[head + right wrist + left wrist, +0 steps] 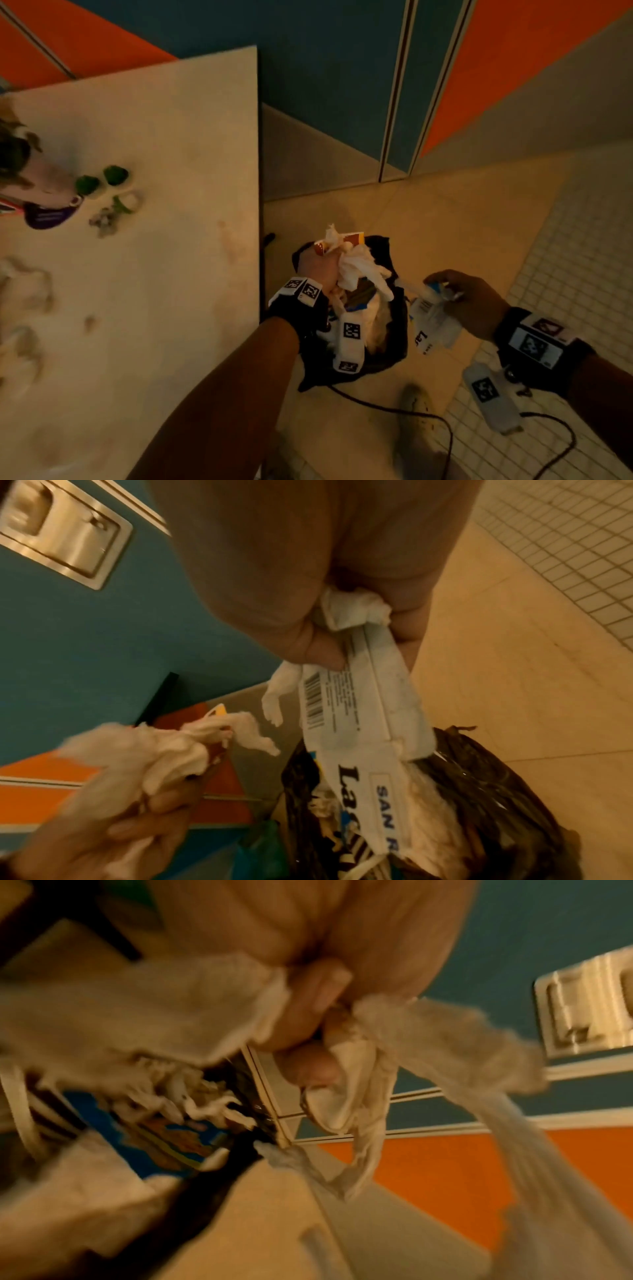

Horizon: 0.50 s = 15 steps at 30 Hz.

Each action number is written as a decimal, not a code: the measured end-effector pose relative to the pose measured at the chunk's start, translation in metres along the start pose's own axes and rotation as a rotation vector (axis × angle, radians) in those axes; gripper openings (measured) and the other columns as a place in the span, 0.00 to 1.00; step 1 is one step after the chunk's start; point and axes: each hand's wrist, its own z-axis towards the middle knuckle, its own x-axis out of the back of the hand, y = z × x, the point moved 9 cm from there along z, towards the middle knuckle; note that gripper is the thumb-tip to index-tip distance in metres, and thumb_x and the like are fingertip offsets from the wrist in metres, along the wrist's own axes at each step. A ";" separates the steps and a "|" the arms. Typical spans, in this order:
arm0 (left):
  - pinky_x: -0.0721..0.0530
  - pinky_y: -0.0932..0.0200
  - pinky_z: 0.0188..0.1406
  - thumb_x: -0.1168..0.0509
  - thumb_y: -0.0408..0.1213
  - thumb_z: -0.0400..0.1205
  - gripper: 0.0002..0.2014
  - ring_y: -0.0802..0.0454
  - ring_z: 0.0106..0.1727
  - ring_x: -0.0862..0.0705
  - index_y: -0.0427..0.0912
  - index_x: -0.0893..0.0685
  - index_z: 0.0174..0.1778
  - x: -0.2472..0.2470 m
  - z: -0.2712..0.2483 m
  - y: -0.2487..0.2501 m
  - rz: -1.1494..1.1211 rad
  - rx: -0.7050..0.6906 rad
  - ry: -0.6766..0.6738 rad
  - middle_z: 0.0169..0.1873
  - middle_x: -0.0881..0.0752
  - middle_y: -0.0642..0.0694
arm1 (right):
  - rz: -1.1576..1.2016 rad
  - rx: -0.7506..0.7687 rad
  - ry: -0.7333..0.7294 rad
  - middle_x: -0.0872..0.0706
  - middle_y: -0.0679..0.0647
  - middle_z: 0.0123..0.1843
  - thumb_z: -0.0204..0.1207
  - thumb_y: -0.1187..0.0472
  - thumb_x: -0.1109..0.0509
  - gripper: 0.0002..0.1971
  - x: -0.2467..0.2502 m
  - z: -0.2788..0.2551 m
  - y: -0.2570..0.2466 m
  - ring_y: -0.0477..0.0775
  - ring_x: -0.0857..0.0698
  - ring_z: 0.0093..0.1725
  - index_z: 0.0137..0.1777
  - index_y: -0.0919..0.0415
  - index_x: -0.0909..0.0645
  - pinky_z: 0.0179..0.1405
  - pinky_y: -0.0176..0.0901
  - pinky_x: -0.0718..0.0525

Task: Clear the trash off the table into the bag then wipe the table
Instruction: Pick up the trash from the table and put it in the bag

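A black trash bag [397, 329] stands open on the floor to the right of the table [154, 274], stuffed with paper and wrappers. My left hand [320, 265] hovers over its mouth, gripping crumpled white napkins [356, 270] with a bit of orange-and-white packaging. In the left wrist view my fingers [308, 1064] curl round those napkins [137, 1015]. My right hand [466, 301] grips a flattened white carton [428, 318] with a barcode and blue lettering [356, 723] plus a wad of tissue [356, 610], held at the bag's [479, 791] right rim.
On the table's left lie green bottle caps [99, 180], a purple wrapper [48, 216], small scraps [106, 219] and stains. Blue and orange locker doors [342, 85] stand behind the bag. A black cable [411, 411] trails over the tiled floor near my shoe [411, 404].
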 end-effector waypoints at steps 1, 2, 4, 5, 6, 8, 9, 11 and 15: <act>0.19 0.55 0.34 0.33 0.43 0.81 0.08 0.44 0.35 0.17 0.44 0.18 0.38 -0.001 0.009 -0.003 0.070 -0.046 0.048 0.37 0.15 0.41 | -0.007 -0.017 -0.016 0.23 0.64 0.58 0.78 0.81 0.42 0.23 -0.005 0.010 0.009 0.70 0.20 0.49 0.60 0.51 0.25 0.45 0.57 0.21; 0.18 0.55 0.44 0.35 0.39 0.82 0.05 0.42 0.45 0.15 0.43 0.16 0.44 -0.006 0.021 -0.008 0.148 -0.089 0.077 0.45 0.13 0.40 | -0.014 -0.030 -0.025 0.23 0.65 0.56 0.78 0.80 0.42 0.23 -0.009 0.019 0.018 0.69 0.20 0.45 0.60 0.51 0.27 0.41 0.57 0.21; 0.23 0.58 0.61 0.40 0.33 0.84 0.11 0.43 0.63 0.18 0.41 0.16 0.60 -0.019 0.036 -0.019 0.274 -0.192 0.108 0.57 0.16 0.43 | -0.012 -0.046 -0.039 0.23 0.64 0.46 0.77 0.81 0.40 0.21 -0.019 0.036 0.030 0.62 0.27 0.33 0.59 0.54 0.29 0.31 0.50 0.29; 0.25 0.58 0.66 0.42 0.32 0.84 0.15 0.44 0.68 0.21 0.41 0.18 0.65 -0.027 0.045 -0.027 0.324 -0.205 0.094 0.60 0.18 0.45 | -0.001 -0.054 -0.051 0.25 0.62 0.40 0.77 0.81 0.40 0.19 -0.025 0.044 0.035 0.60 0.31 0.29 0.58 0.56 0.29 0.29 0.46 0.32; 0.27 0.56 0.70 0.44 0.31 0.85 0.17 0.43 0.71 0.25 0.42 0.21 0.69 -0.033 0.054 -0.036 0.412 -0.218 0.081 0.65 0.20 0.45 | 0.005 -0.064 -0.070 0.28 0.59 0.36 0.77 0.81 0.40 0.18 -0.031 0.051 0.039 0.58 0.33 0.28 0.57 0.58 0.30 0.28 0.45 0.34; 0.31 0.51 0.75 0.47 0.31 0.86 0.20 0.40 0.76 0.30 0.41 0.29 0.76 -0.045 0.071 -0.052 0.637 -0.220 0.046 0.73 0.27 0.41 | 0.012 -0.067 -0.105 0.31 0.57 0.35 0.75 0.82 0.40 0.17 -0.046 0.065 0.040 0.57 0.34 0.28 0.53 0.58 0.30 0.29 0.46 0.35; 0.31 0.48 0.75 0.47 0.30 0.86 0.21 0.39 0.76 0.31 0.41 0.32 0.77 -0.050 0.078 -0.059 0.729 -0.217 0.028 0.75 0.30 0.39 | 0.000 -0.056 -0.124 0.31 0.56 0.36 0.75 0.81 0.40 0.18 -0.054 0.074 0.041 0.56 0.34 0.29 0.49 0.55 0.31 0.31 0.48 0.34; 0.28 0.42 0.72 0.43 0.32 0.85 0.24 0.35 0.75 0.31 0.41 0.36 0.78 -0.060 0.090 -0.066 0.889 -0.221 0.016 0.76 0.33 0.36 | -0.039 -0.059 -0.130 0.31 0.55 0.39 0.74 0.78 0.39 0.19 -0.070 0.092 0.042 0.56 0.33 0.31 0.44 0.50 0.34 0.36 0.50 0.32; 0.18 0.36 0.56 0.26 0.43 0.74 0.37 0.31 0.67 0.26 0.44 0.38 0.75 -0.079 0.112 -0.079 1.091 -0.227 -0.037 0.73 0.36 0.37 | -0.134 -0.095 -0.106 0.31 0.49 0.38 0.77 0.71 0.39 0.12 -0.094 0.120 0.040 0.49 0.31 0.33 0.47 0.54 0.36 0.35 0.45 0.31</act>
